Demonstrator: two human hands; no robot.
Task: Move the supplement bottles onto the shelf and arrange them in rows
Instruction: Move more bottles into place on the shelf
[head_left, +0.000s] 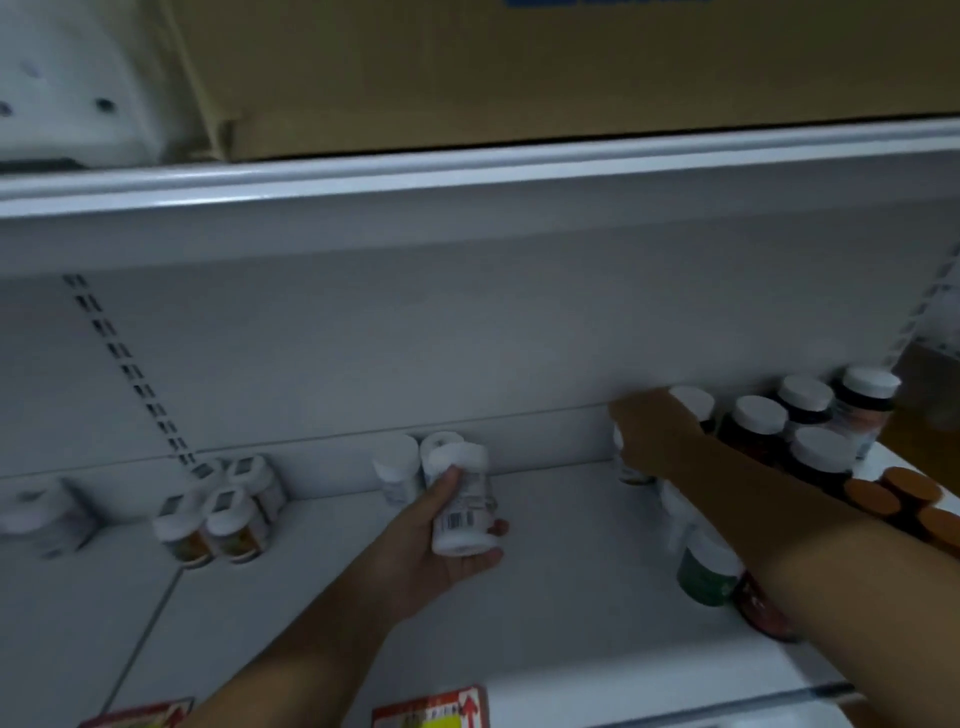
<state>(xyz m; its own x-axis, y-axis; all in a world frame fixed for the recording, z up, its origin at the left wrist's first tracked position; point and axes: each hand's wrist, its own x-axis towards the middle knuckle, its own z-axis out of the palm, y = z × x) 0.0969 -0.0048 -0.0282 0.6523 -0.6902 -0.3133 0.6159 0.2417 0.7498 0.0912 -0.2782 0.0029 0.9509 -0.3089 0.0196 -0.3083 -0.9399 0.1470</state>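
Here, two bare arms reach into a white metal shelf (545, 597) stocked with supplement bottles. At the near edge sit red-and-yellow price tags (431, 709). Just beyond, the left hand (441, 540) wraps a white bottle with a barcode label (462, 506), held tilted above the shelf floor, thumb along one side and fingers curled beneath. To the right, under the other forearm, stand a green bottle (704, 574) and a red one (763, 608), with orange-capped bottles (904, 499) nearer the shelf's right end. Further in, the right hand (654, 436) is closed over a small white bottle (631, 470) near the back panel; the blur makes its grip hard to read, though the fingers appear to be around it. Two more white bottles (400, 470) stand just behind the left hand. Left of them is a cluster of four white-capped bottles (223, 512). Dark, white-capped bottles (800, 421) are grouped in the far right corner. Above, a cardboard box (519, 67) rests on the upper shelf.
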